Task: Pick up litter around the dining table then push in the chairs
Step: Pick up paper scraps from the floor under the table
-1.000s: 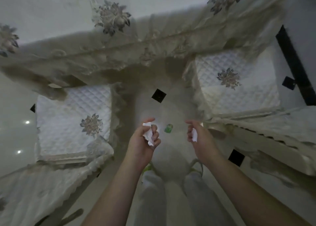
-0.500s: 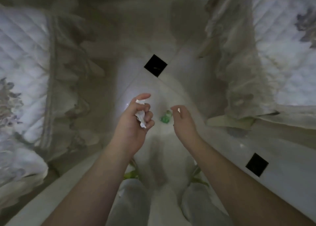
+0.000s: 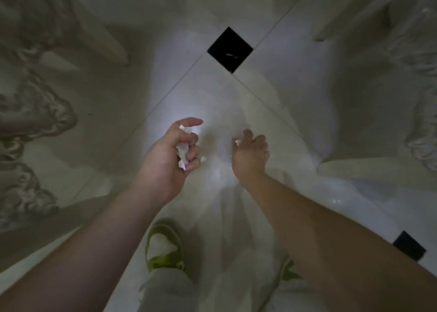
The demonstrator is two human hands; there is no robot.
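Observation:
My left hand (image 3: 171, 157) is low over the white tiled floor and grips a crumpled wad of white paper (image 3: 183, 149), with the forefinger stretched forward. To its right, my right hand (image 3: 250, 157) reaches down towards the floor with curled fingers. A small white paper scrap (image 3: 237, 142) shows pinched at its thumb side. The green piece of litter from the earlier frames is out of sight, where my right hand now covers the floor.
Pale chair legs (image 3: 113, 47) and a lace chair cover (image 3: 35, 118) stand on the left. More legs (image 3: 331, 28) and lace (image 3: 421, 141) are on the right. A black diamond tile (image 3: 230, 49) lies ahead. My foot in a green sandal (image 3: 165, 248) is below.
The view has dropped from the table edge down to the floor between the chairs. Both hands moved lower, and my right hand has come over the green litter, hiding it.

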